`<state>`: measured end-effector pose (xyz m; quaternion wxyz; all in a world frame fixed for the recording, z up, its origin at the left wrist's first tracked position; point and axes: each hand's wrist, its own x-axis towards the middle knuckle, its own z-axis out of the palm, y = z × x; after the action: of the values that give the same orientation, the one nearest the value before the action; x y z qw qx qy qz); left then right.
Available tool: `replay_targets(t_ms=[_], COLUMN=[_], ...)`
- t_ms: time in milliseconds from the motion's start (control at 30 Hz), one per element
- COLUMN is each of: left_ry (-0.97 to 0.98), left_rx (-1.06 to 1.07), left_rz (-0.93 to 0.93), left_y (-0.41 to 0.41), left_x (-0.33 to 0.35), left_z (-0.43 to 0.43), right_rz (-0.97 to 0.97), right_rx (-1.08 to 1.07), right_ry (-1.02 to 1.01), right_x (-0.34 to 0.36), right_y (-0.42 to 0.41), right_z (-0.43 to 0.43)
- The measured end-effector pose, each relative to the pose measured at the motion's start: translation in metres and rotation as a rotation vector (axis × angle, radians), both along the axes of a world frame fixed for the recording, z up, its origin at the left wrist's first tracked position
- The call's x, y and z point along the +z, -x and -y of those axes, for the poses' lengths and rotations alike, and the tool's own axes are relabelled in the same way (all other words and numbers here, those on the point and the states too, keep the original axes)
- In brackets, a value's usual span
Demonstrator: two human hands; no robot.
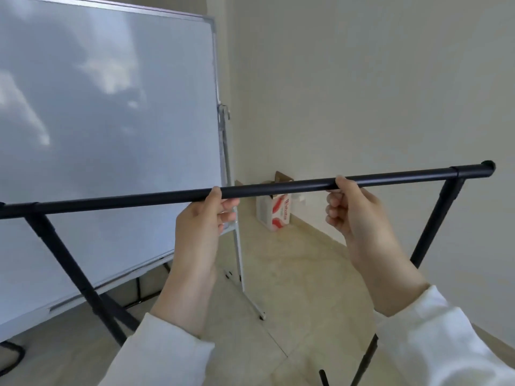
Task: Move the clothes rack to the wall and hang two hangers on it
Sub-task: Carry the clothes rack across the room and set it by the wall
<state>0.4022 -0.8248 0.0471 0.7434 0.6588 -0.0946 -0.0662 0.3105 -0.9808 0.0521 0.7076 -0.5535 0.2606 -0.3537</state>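
Black tubular metal clothes rack (278,188) stands right of the whiteboard (106,129); left hand (203,218) and right hand (354,210) both grip its top bar.

The black tubular clothes rack (278,188) looks like smooth metal with a satin, faintly shiny coat. The large whiteboard (106,121) has a glossy, reflective face in a thin silvery metal frame. The white long sleeves (446,344) are soft matt cloth. The beige floor tiles (292,268) look smooth; the pale wall (362,79) is matt.
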Motion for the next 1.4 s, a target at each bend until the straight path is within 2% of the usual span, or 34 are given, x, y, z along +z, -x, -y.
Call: replay_targets(t_ms=[433, 500, 767, 1000, 1400], left_ry=[0.028, -0.014, 0.019, 0.015, -0.026], left_rx=[-0.465, -0.564, -0.674, -0.781, -0.934], left_rz=[-0.03, -0.045, -0.102, -0.081, -0.119], left_y=[-0.017, -0.007, 0.001, 0.016, 0.007], left_x=[-0.006, -0.005, -0.003, 0.002, -0.009], left_z=[0.187, 0.227, 0.315, 0.406, 0.54], right_rz=[-0.006, 0.01, 0.004, 0.011, 0.013], right_rx=[-0.477, -0.569, -0.655, -0.74, -0.894], right_ry=[-0.011, -0.007, -0.019, -0.01, -0.06], right_x=[0.004, 0.0, -0.003, 0.0, -0.009], right_y=[0.047, 0.062, 0.081, 0.104, 0.094], right_z=[0.125, 0.151, 0.211, 0.282, 0.391])
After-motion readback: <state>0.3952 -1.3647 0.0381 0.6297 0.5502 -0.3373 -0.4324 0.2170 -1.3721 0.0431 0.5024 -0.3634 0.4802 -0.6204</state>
